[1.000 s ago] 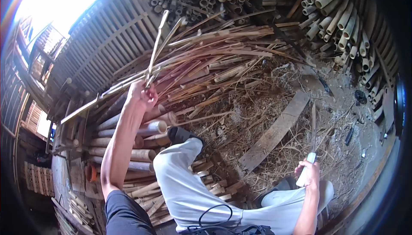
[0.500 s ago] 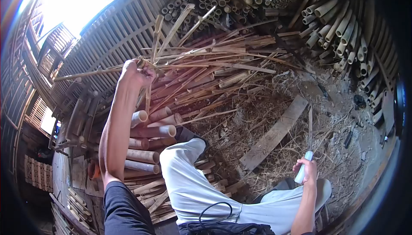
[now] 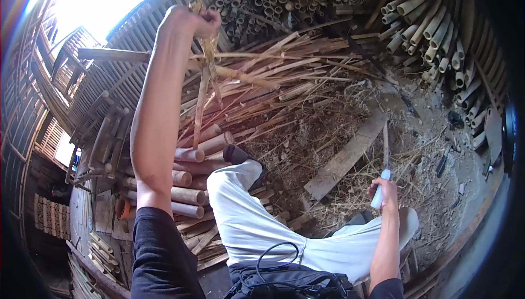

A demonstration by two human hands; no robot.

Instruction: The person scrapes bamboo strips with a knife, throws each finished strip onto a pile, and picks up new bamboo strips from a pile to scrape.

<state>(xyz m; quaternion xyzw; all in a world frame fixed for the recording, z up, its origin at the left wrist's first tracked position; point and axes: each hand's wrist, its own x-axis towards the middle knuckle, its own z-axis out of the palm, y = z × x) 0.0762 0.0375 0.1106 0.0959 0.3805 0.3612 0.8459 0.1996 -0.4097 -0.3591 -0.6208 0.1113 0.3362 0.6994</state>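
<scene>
Raised high at the upper left, my left hand (image 3: 191, 23) is closed round split bamboo strips (image 3: 209, 53), which hang down below the fingers and cross over the pile behind. Low on the right, beside my knee, my right hand (image 3: 385, 192) grips the pale handle of a knife (image 3: 386, 146), its long thin blade pointing away from me over the ground. A large pile of split bamboo strips (image 3: 295, 69) lies beyond my legs.
Bamboo tubes (image 3: 188, 195) are stacked left of my leg. A flat board (image 3: 347, 154) lies on the littered ground. More tubes (image 3: 437, 31) lean at the upper right, others (image 3: 268, 1) at the back. An orange ring-shaped thing (image 3: 123, 208) shows at the left.
My left hand has risen towards the top, with strips now hanging below it. My right hand with the knife has shifted slightly up and left in view.
</scene>
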